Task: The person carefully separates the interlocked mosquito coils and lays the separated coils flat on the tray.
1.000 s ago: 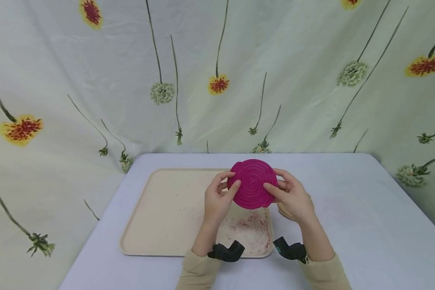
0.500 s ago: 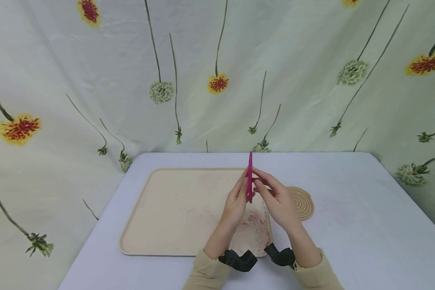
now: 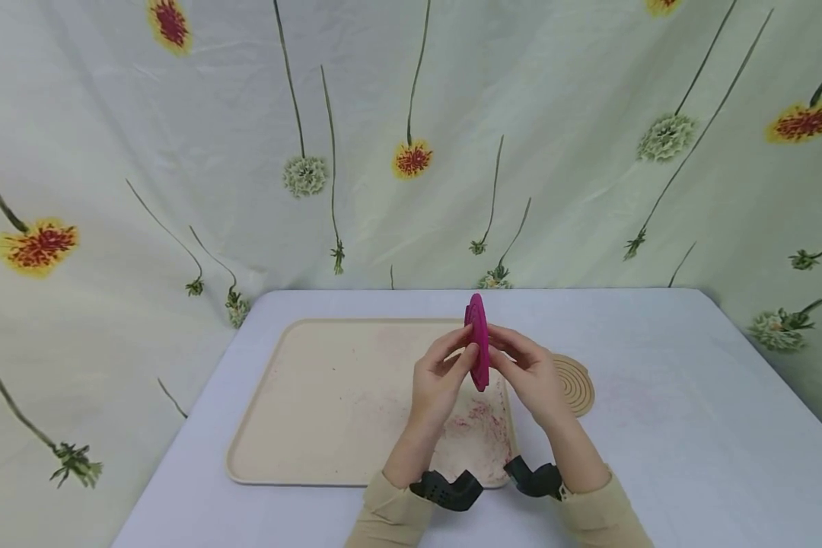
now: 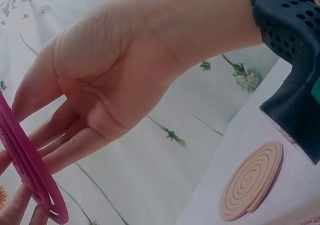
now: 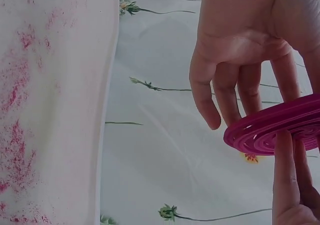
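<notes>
A magenta coiled disc [image 3: 479, 346], its thin strand wound in a flat spiral, is held up on edge above the tray's right part. My left hand [image 3: 433, 387] pinches it from the left, thumb on the near side. From the right, my right hand [image 3: 538, 383] holds it with thumb and fingertips. The left wrist view shows the disc [image 4: 31, 157] edge-on between the fingers, with a loose gap at its lower end. In the right wrist view, fingers of both hands meet on the disc [image 5: 250, 135].
A beige tray [image 3: 315, 403] with pinkish smears near its right end lies on the white table [image 3: 664, 426]. Just right of the tray is a tan coiled disc [image 3: 578, 387], lying flat. A flowered cloth [image 3: 562, 91] hangs behind the table.
The magenta disc faced the camera a second ago, then turned edge-on and is now slightly angled. Both hands drew closer together, then parted a little, uncovering the tan disc.
</notes>
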`<move>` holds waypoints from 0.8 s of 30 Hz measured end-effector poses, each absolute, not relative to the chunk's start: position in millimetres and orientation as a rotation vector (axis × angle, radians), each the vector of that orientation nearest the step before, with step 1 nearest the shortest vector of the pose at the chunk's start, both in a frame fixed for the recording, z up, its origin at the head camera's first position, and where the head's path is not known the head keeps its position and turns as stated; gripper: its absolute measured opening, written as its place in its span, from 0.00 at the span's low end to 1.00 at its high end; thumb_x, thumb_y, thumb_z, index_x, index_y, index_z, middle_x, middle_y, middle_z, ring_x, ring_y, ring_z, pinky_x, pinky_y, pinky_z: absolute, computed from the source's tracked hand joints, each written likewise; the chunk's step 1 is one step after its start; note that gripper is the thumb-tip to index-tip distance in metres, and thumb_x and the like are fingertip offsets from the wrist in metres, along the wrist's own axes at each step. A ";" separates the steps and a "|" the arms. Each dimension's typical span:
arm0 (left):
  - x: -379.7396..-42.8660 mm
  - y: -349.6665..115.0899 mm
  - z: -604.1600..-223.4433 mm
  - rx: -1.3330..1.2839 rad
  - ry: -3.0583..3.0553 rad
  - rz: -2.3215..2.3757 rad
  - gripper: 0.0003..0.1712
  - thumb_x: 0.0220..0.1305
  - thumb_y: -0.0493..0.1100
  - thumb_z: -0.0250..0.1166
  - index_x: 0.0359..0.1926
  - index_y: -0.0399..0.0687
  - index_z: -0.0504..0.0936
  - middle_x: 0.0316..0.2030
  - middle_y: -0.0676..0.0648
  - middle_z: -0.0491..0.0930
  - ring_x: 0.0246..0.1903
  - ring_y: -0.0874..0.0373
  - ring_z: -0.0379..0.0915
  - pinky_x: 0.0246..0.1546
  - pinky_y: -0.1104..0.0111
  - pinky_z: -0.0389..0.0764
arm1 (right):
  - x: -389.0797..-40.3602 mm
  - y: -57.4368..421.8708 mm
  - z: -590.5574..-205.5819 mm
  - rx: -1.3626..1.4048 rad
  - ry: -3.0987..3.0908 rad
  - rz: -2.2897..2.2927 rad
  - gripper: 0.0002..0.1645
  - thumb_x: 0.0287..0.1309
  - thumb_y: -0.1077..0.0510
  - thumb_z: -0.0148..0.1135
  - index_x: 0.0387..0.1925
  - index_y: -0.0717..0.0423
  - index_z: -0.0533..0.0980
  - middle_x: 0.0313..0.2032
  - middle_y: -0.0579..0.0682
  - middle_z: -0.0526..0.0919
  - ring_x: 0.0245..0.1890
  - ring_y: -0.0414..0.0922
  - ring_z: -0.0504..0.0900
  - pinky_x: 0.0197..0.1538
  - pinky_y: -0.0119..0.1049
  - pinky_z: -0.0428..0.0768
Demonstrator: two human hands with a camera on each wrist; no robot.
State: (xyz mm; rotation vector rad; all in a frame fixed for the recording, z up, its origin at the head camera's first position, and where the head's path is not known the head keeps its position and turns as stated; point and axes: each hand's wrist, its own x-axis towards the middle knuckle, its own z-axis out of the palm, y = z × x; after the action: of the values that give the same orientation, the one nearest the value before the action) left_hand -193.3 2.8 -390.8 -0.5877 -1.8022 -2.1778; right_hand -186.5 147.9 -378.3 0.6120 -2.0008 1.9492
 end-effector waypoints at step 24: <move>-194.3 1.4 -392.7 -0.576 -1.801 -2.160 0.14 0.63 0.34 0.60 0.50 0.34 0.79 0.49 0.41 0.78 0.50 0.52 0.72 0.48 0.67 0.77 | -188.7 145.6 -380.9 0.612 -2.010 1.931 0.23 0.58 0.68 0.59 0.57 0.65 0.72 0.52 0.47 0.78 0.53 0.41 0.76 0.50 0.35 0.78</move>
State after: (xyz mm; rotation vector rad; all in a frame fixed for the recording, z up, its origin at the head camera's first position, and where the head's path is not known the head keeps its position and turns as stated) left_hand -194.3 1.4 -392.7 -0.5760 -1.8008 -2.1604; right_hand -188.7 145.6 -380.9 0.6122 -2.0097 1.9305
